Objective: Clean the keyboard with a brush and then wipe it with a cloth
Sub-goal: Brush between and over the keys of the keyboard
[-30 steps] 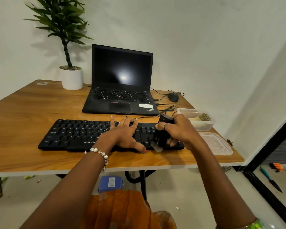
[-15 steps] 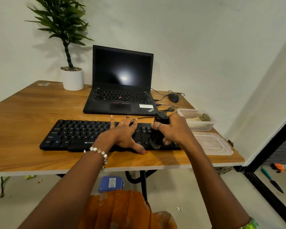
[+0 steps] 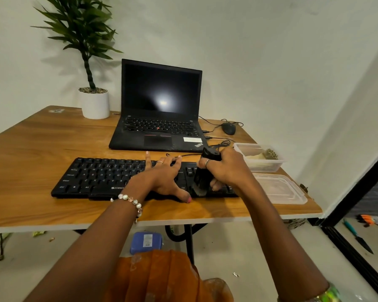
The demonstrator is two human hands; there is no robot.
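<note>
A black keyboard (image 3: 100, 178) lies across the front of the wooden table (image 3: 35, 144). My left hand (image 3: 162, 177) rests flat on its middle keys with the fingers spread straight. My right hand (image 3: 227, 168) grips a black brush (image 3: 202, 177) upright, its pale bristles touching the keys on the keyboard's right part. A cloth (image 3: 258, 157) lies in a clear plastic container (image 3: 275, 165) just right of the keyboard.
An open black laptop (image 3: 159, 118) stands behind the keyboard, with a mouse (image 3: 228, 128) and cables to its right. A potted plant (image 3: 94, 103) is at the back left. A clear lid (image 3: 279, 189) lies at the table's right front corner.
My right hand has drawn the brush a little left and back over the right keys. The left hand has stayed pressed on the keyboard.
</note>
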